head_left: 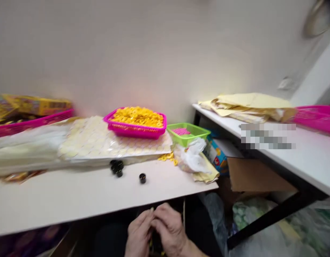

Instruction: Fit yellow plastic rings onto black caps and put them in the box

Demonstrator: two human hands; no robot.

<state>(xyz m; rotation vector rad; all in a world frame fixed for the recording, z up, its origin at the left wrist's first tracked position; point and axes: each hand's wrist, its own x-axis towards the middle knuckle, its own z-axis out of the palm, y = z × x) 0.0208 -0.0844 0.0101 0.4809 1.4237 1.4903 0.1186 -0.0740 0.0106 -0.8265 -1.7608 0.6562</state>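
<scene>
Yellow pieces (138, 117) fill a magenta basket (135, 130) near the white surface's (74, 200) back edge; a lime-green basket (199, 132) by its right corner holds pink pieces (181, 131). Black cylinders (116, 167) sit nearer the front edge. Pale-yellow rounded shapes pattern the white sheet (86, 141) under the magenta basket.

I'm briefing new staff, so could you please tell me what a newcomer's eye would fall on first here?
Probably the pink basket heaped with yellow pieces, toward the back of the white table. Right of it, the green basket with pink pieces stands out. In front of the table's near edge, the left hand and right hand are close together.
</scene>
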